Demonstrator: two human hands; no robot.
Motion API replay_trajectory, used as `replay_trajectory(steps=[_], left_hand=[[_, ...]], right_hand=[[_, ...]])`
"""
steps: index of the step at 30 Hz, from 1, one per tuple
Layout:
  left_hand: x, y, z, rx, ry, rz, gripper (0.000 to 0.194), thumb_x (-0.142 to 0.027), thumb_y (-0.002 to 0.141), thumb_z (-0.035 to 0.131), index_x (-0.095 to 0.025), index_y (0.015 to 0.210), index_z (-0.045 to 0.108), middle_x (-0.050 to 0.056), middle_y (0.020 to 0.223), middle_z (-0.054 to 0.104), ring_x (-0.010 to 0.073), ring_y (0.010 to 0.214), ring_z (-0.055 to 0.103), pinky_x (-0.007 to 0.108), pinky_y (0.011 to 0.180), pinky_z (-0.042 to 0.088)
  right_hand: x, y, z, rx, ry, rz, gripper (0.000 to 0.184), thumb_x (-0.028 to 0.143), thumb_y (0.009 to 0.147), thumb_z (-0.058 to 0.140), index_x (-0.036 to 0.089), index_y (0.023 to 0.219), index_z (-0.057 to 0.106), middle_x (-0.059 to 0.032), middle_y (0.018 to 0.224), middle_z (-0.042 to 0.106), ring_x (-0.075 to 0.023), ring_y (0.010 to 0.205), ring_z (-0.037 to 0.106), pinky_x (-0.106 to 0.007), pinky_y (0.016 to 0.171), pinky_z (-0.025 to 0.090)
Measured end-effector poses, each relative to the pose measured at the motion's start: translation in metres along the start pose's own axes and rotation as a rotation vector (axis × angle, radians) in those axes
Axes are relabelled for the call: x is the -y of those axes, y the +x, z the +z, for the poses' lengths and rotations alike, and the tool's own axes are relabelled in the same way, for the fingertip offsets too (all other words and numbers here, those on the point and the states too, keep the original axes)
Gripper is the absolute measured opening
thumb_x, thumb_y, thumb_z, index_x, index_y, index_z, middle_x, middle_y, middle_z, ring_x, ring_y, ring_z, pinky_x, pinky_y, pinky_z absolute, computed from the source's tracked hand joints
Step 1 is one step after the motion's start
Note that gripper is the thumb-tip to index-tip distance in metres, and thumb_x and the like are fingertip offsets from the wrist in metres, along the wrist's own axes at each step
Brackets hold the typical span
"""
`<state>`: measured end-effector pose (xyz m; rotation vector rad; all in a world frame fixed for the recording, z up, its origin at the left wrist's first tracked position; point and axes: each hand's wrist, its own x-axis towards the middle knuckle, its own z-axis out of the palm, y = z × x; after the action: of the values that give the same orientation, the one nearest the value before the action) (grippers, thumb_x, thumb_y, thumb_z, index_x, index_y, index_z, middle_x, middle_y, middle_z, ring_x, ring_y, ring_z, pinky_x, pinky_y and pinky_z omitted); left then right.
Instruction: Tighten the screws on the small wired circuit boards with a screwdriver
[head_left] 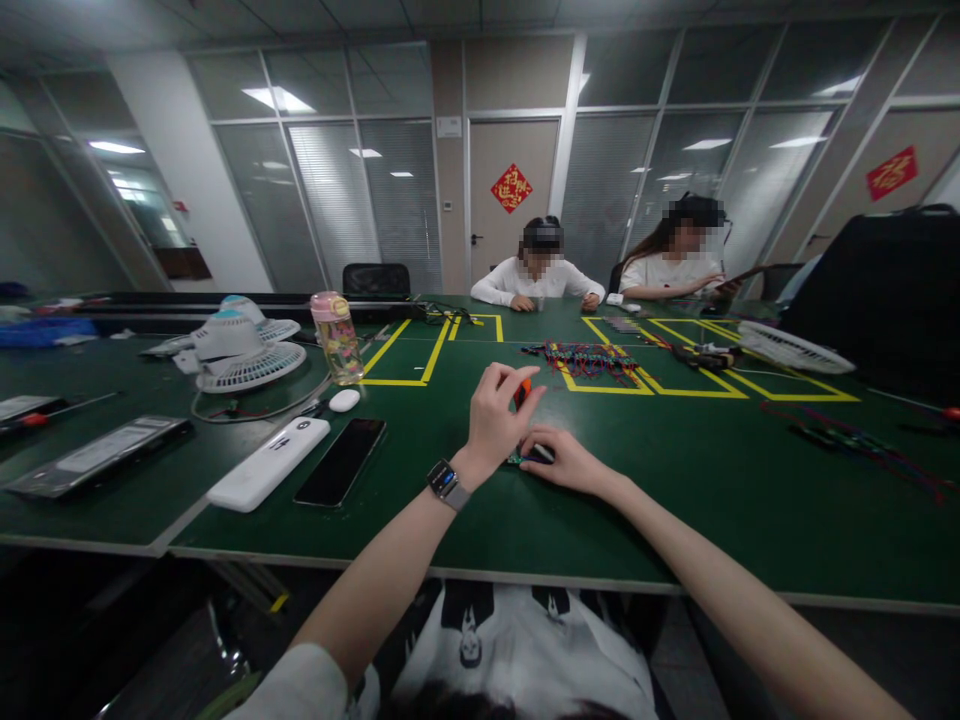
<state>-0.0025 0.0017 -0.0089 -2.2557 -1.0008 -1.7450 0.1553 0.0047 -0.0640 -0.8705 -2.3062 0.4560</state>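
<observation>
My left hand (496,415), a smartwatch on its wrist, is raised above the green table (675,500) with its fingers closed on a small orange and black tool (522,392). Just below and to the right, my right hand (564,460) rests on the table, fingers pressed onto a small dark part (525,458) that it mostly hides. The tool's tip points down toward that part.
A black phone (341,462), a white power bank (270,462) and a white earbud case (344,400) lie to the left. A pink-capped bottle (337,338), desk fans (244,350), a bundle of coloured wires (592,360) and yellow tape outlines (427,365) sit farther back. Two people sit across.
</observation>
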Motion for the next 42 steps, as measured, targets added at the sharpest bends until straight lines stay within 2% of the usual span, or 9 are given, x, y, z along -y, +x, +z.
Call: replay_trajectory(steps=[2,6,8,13,17,24,31,36,42], left_hand=[[-0.0007,-0.0003,-0.0013,0.005,0.001,-0.012,0.026,-0.034,0.091,0.05,-0.019,0.108,0.062,0.004,0.088,0.052,0.0154,0.084,0.053,0.028,0.078,0.046],[-0.0013,0.0,-0.0031,0.06,-0.068,0.001,0.034,-0.021,0.096,0.033,-0.018,0.124,0.053,0.008,0.102,0.056,0.0161,0.094,0.054,0.03,0.085,0.045],[-0.0009,0.0003,-0.0026,0.067,-0.094,0.022,0.036,-0.018,0.096,0.031,-0.017,0.126,0.05,0.009,0.106,0.058,0.0164,0.098,0.054,0.031,0.087,0.045],[0.0003,0.0002,0.0004,0.023,-0.046,0.019,0.033,-0.025,0.093,0.045,-0.018,0.125,0.051,0.006,0.098,0.059,0.0166,0.091,0.055,0.031,0.084,0.046],[0.0003,-0.0008,0.0004,-0.005,0.009,0.004,0.027,-0.034,0.089,0.054,-0.02,0.11,0.061,0.004,0.088,0.054,0.0159,0.084,0.053,0.029,0.077,0.046],[-0.0022,0.0014,-0.0024,0.065,-0.15,-0.043,0.031,-0.019,0.095,0.036,-0.018,0.12,0.054,0.008,0.105,0.059,0.0168,0.098,0.056,0.031,0.089,0.045],[0.0019,0.0054,0.0009,0.065,-0.34,-0.162,0.028,-0.019,0.093,0.043,-0.018,0.118,0.056,0.006,0.098,0.065,0.0138,0.086,0.06,0.027,0.08,0.048],[0.0004,0.0061,-0.0013,0.06,-0.268,-0.101,0.024,-0.019,0.091,0.047,-0.019,0.111,0.061,0.004,0.092,0.061,0.0136,0.083,0.057,0.026,0.077,0.047],[-0.0001,0.0079,-0.0043,0.016,-0.201,-0.117,0.016,-0.022,0.087,0.057,-0.02,0.099,0.066,0.001,0.08,0.052,0.0121,0.076,0.053,0.024,0.074,0.045]], right_hand=[[-0.0005,-0.0002,-0.0004,-0.001,0.007,0.003,0.008,0.019,0.074,0.069,0.018,0.078,0.062,-0.0057,0.091,0.066,-0.0204,0.088,0.06,-0.035,0.083,0.047],[-0.0036,-0.0006,-0.0004,-0.015,0.013,0.006,0.013,0.02,0.072,0.071,0.019,0.075,0.059,-0.0051,0.09,0.063,-0.0205,0.086,0.059,-0.035,0.081,0.046],[-0.0052,-0.0008,0.0001,-0.022,0.019,0.002,0.013,0.019,0.072,0.07,0.019,0.074,0.057,-0.0048,0.089,0.063,-0.0201,0.085,0.058,-0.035,0.081,0.046],[-0.0056,-0.0007,0.0011,-0.02,0.024,0.014,0.014,0.017,0.072,0.07,0.018,0.073,0.056,-0.0046,0.087,0.062,-0.02,0.084,0.057,-0.034,0.08,0.045],[-0.0037,-0.0003,0.0013,-0.02,0.022,0.029,0.014,0.017,0.071,0.07,0.018,0.072,0.056,-0.0049,0.088,0.062,-0.0202,0.084,0.057,-0.034,0.079,0.044],[-0.0027,-0.0001,0.0008,-0.021,0.026,0.019,0.015,0.018,0.073,0.069,0.018,0.07,0.054,-0.0048,0.087,0.062,-0.0199,0.084,0.057,-0.034,0.079,0.045],[-0.003,-0.0003,-0.0008,-0.011,0.025,-0.009,0.015,0.022,0.076,0.068,0.019,0.069,0.054,-0.0048,0.088,0.063,-0.0196,0.084,0.058,-0.034,0.079,0.045],[-0.0038,0.0,-0.0007,-0.011,0.045,0.007,0.014,0.021,0.074,0.069,0.018,0.071,0.056,-0.0042,0.087,0.062,-0.0189,0.083,0.058,-0.034,0.079,0.045],[-0.0038,0.0,-0.0021,0.007,0.053,0.016,0.012,0.019,0.074,0.069,0.018,0.073,0.057,-0.0051,0.089,0.062,-0.0192,0.085,0.058,-0.034,0.08,0.046]])
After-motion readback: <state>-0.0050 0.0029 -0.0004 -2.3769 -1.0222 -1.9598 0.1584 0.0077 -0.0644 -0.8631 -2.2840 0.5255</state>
